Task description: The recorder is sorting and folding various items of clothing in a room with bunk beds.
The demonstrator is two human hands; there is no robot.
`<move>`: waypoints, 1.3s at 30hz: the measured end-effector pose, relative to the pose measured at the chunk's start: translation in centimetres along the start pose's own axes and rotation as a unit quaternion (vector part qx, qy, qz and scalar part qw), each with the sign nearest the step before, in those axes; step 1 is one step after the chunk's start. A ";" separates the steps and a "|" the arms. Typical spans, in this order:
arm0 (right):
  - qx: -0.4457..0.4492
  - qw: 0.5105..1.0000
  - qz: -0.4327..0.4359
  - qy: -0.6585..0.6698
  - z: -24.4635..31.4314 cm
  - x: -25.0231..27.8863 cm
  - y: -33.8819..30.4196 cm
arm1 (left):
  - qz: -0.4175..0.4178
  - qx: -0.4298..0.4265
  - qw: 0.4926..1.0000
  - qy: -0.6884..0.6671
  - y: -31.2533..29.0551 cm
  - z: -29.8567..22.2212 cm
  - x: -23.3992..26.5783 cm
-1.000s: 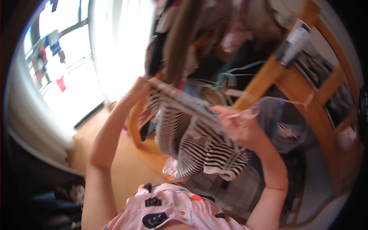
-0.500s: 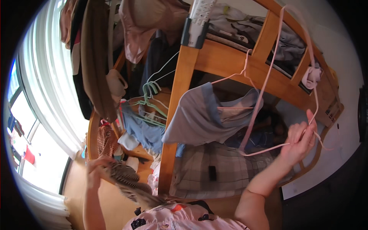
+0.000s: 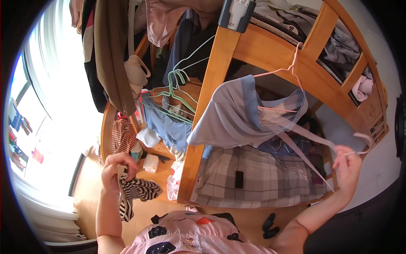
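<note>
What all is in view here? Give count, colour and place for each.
striped garment: 1, black-and-white, in left hand
held hanger: 1, pale pink, blurred, in right hand
hung garment: 1, grey-blue, on a pink hanger
wooden bed frame: 1, orange-brown, centre to right
plaid bedding: grey, uncounted, lower centre
flat rectangular object: 1, black, on plaid bedding
other hangers: several, green, left of centre
long garment: 1, brown, upper left
curtain: white, uncounted, far left
footwear: 2, black, lower right
other clothes: uncounted, mixed, top and left
patterned top: 1, pink, worn
left hand: 1, bare, lower left
right hand: 1, bare, right
</note>
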State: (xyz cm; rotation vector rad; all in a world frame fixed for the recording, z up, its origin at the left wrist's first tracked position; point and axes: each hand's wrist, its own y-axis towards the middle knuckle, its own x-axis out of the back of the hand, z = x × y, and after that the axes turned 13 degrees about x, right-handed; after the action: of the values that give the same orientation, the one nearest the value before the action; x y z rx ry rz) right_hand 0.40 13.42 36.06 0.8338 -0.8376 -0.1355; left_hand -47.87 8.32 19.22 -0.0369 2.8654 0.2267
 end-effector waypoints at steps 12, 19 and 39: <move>-0.083 0.911 -0.202 0.349 -2.3 -14.9 9.1 | -0.005 -0.106 0.925 0.366 16.3 -6.1 -13.0; -0.071 0.890 -0.246 0.377 0.2 -20.7 15.4 | 0.040 -0.244 0.887 0.389 18.2 -5.6 -15.9; 0.006 0.764 0.080 0.640 18.6 -29.0 -8.8 | -0.167 0.172 0.915 0.325 -11.7 4.4 6.8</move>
State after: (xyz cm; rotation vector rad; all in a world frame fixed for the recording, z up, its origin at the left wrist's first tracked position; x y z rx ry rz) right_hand -30.57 8.30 19.47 0.6521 0.4087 0.5640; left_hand -52.71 -2.60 11.42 -0.6402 3.4251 -0.4458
